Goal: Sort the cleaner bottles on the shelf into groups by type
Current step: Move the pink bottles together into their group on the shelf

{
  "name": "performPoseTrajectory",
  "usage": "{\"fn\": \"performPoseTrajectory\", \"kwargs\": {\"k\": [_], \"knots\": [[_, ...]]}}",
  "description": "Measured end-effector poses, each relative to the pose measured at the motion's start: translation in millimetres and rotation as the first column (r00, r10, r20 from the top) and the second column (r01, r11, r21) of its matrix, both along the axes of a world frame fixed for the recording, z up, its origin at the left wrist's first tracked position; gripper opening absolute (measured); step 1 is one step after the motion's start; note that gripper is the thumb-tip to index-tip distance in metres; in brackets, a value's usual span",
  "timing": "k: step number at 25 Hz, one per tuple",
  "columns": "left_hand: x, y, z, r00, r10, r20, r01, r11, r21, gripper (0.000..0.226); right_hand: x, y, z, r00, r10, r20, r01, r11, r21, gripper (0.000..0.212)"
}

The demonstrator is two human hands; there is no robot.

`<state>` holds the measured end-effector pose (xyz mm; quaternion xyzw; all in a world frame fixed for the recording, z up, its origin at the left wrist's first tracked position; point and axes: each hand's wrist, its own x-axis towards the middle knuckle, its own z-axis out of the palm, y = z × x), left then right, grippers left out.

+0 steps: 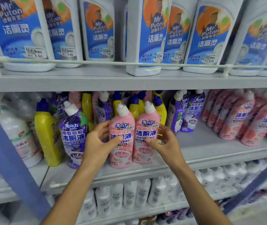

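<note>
- Two pink cleaner bottles stand upright, side by side and touching, at the near edge of the middle shelf [202,148], roughly in its centre.
- The left hand [97,140] holds the left pink bottle [121,127]. Its thumb lies across the front label and its fingers curl round the bottle's left side.
- The right hand [166,142] holds the right pink bottle [146,125] the same way, mirrored, so each grip is closed round one bottle at mid-height.
- Both bottles have their long axis vertical, with white caps up, and the grips come at them from the near side.
- The matching pink group [243,120] lies well to the right on the same shelf, leaning back in rows. A bare stretch of shelf separates it from the held pair.
- A pair of purple bottles [192,114] stands between the held pair and the pink group, set farther back.
- To the left of the hands are a purple bottle [73,135] and a yellow bottle [46,132], with more mixed colours behind.
- The next move probably carries both bottles rightward. The right hand is nearer the pink group, so its bottle would likely lead.
</note>
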<state>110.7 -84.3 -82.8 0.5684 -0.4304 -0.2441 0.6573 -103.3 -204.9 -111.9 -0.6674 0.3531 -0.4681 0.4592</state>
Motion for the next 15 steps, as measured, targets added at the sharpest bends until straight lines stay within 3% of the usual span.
{"fn": "performPoseTrajectory", "kwargs": {"k": [9,15], "knots": [[-15,-9,-33,0.978,0.108,0.177,-0.129,0.985,0.113,0.052,-10,-10,-16,0.988,0.040,-0.148,-0.049,0.997,-0.060,0.060],[-75,-34,-35,0.971,0.118,0.207,-0.146,0.981,0.125,0.053,-68,-52,-23,0.979,0.174,-0.108,-0.177,0.984,-0.019,0.059]]}}
